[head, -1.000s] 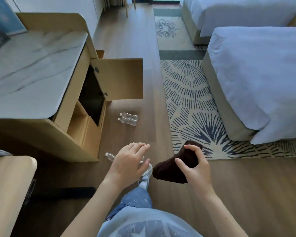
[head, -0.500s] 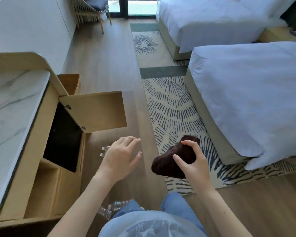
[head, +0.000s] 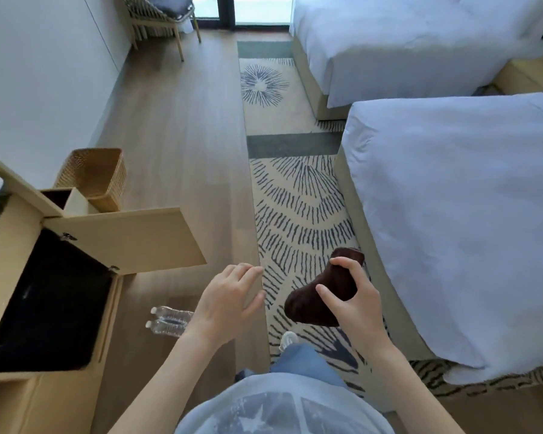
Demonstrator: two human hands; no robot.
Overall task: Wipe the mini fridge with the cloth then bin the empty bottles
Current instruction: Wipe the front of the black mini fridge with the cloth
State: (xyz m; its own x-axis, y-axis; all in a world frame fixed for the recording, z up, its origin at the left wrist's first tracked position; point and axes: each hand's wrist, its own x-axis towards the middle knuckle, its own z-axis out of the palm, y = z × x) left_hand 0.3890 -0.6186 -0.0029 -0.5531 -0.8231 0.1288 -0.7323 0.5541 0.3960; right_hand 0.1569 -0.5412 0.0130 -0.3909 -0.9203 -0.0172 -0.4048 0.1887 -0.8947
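My right hand (head: 355, 303) grips a bunched dark brown cloth (head: 322, 291) over the rug. My left hand (head: 229, 300) hovers open and empty over the floor, beside the cloth and apart from it. The black mini fridge (head: 49, 303) sits in the wooden cabinet at the lower left, and the cabinet door (head: 129, 241) stands swung open. Two clear plastic bottles (head: 168, 321) lie side by side on the floor under my left wrist, partly hidden by it. A woven wicker bin (head: 94, 177) stands against the wall behind the cabinet.
Two beds with white covers (head: 452, 198) fill the right side. A patterned rug (head: 295, 195) runs along them. A chair (head: 160, 17) stands at the far end by the window. Wooden floor lies between cabinet and rug. My shoe (head: 289, 338) and blue-jeaned leg are below.
The view has moved forward along the cabinet and tilted up; the wicker bin has come into sight. Both hands keep their pose, the right still holding the cloth.
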